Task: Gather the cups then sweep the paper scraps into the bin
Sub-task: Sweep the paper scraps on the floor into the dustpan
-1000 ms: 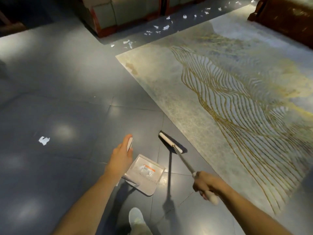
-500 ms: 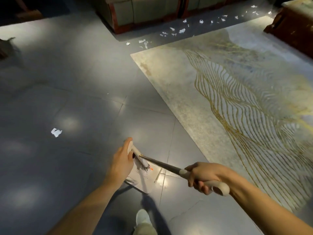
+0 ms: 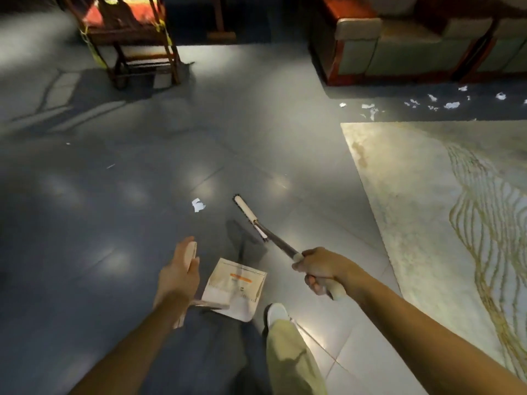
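1. Head view: a single torn white paper scrap (image 3: pixel 198 205) lies on the dark grey tiled floor (image 3: pixel 114 195), just left of the broom's head. A scatter of more white paper scraps (image 3: pixel 452 104) lies well away, along the foot of the sofa.
2. The short broom (image 3: pixel 251 218), with a white head and a dark shaft, is held low and slanting over the floor. Whether its bristles touch the tiles cannot be told.
3. The right hand (image 3: pixel 320 270) is wrapped tightly round the broom's pale grip.
4. The left hand (image 3: pixel 179 273), apart from the right, is curled round the pale upright handle of a flat white dustpan (image 3: pixel 235 289). The pan sits low between the two hands, just ahead of a white shoe (image 3: pixel 276 313).
5. A pale rug (image 3: pixel 427 209) with gold wavy lines lies on the right.
6. A cushioned sofa (image 3: pixel 399 49) with a red-brown wooden frame stands beyond it, and a wooden chair (image 3: pixel 128 32) stands at the upper left.
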Tool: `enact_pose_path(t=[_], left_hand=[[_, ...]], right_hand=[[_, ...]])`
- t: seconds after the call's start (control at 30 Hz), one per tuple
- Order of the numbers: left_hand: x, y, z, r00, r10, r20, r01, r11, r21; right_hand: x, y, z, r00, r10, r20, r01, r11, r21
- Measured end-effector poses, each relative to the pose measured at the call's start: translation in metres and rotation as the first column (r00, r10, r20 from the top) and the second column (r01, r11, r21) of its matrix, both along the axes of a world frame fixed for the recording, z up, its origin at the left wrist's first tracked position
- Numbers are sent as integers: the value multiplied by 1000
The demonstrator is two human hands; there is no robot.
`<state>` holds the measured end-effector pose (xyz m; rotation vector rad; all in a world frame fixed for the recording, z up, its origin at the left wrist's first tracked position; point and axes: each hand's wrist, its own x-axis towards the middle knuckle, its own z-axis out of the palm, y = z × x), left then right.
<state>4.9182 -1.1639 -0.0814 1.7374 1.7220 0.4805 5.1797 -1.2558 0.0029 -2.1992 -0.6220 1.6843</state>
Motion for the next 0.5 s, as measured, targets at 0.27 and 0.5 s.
enact_pose_path(t=[0.27, 0.5], left_hand=[[-28, 142, 11, 984, 170, -52, -166, 983, 80], [-44, 239, 5, 954, 275, -118, -272, 962, 36]], right_hand=[[3, 202, -51, 961, 268, 64, -269, 963, 9], [-17, 333, -59, 901, 413, 131, -409, 911, -54]])
